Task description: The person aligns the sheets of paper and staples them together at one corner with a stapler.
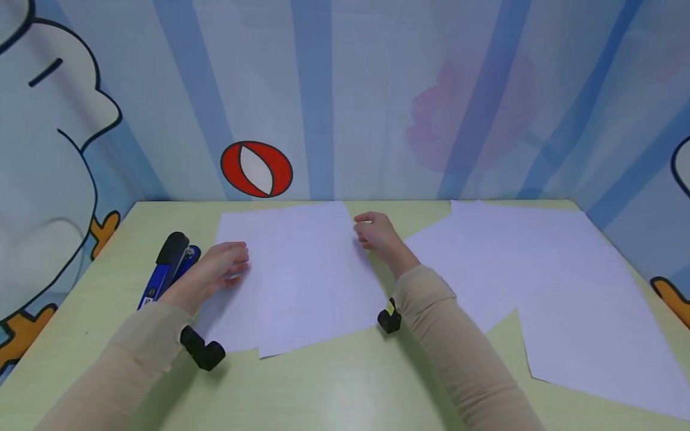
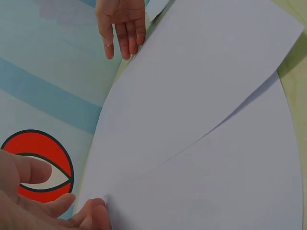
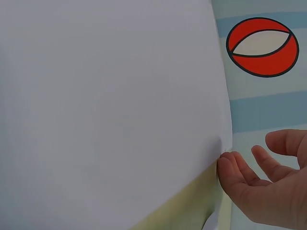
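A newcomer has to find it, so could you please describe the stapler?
On the table, look left of the sheets. There the stapler lies, partly behind the left hand. Its blue body and black end set it apart from the white sheets.

A pale yellow-green counter [image 1: 334, 392] meets a backdrop [image 1: 366, 120] striped in light and darker blue; a red-and-white ball print [image 1: 256, 169] sits just above the counter's far edge, with a faded pink shape [image 1: 463, 120] higher to its right; a black-outlined white cartoon figure [image 1: 48, 173] with orange feet [image 1: 32, 329] fills the left side; another orange shape [image 1: 674, 301] shows at the right edge; a blue-and-black stapler [image 1: 168, 266] lies at the counter's left, partly hidden; overlapping white sheets [image 1: 571, 281] cover its right.
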The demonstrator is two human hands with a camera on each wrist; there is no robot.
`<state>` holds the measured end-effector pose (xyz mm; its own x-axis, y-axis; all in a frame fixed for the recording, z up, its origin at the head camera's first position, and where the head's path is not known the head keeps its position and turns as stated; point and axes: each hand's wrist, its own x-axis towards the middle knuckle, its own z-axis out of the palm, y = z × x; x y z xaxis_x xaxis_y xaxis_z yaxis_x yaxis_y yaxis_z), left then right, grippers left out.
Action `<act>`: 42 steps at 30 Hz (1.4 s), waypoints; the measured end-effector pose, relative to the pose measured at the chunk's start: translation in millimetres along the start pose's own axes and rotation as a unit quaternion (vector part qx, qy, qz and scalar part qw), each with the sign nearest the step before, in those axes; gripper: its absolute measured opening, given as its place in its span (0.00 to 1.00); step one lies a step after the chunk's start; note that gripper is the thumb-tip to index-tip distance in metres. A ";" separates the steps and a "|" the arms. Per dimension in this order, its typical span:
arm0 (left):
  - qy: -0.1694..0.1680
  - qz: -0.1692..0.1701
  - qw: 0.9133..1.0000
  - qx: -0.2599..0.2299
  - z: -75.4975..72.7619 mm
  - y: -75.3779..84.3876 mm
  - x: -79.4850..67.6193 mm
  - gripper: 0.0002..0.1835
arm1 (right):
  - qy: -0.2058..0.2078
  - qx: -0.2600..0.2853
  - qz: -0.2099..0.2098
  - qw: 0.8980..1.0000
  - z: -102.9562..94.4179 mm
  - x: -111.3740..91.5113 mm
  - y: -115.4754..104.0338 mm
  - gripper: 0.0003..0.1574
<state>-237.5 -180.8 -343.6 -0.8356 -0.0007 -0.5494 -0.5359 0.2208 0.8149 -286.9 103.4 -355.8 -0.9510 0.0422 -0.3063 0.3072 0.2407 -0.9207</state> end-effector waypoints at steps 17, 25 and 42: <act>-0.017 0.002 0.999 -0.051 3.5 4.6 -5.6 0.30 | -0.011 0.110 0.044 0.993 -2.5 1.0 -2.0 0.25; -0.016 -0.009 0.998 -0.067 4.9 3.9 -5.1 0.30 | -0.031 0.130 0.074 0.988 -1.8 0.9 -3.2 0.23; -0.035 -0.021 0.986 -0.160 13.2 3.8 -1.2 0.32 | -0.055 0.137 0.090 0.985 -2.8 -1.3 -4.6 0.24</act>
<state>-237.0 -167.1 -342.3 -0.8078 0.0666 -0.5857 -0.5895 -0.0974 0.8019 -287.2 104.9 -350.6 -0.8757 -0.0494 -0.4803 0.4821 -0.0316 -0.8756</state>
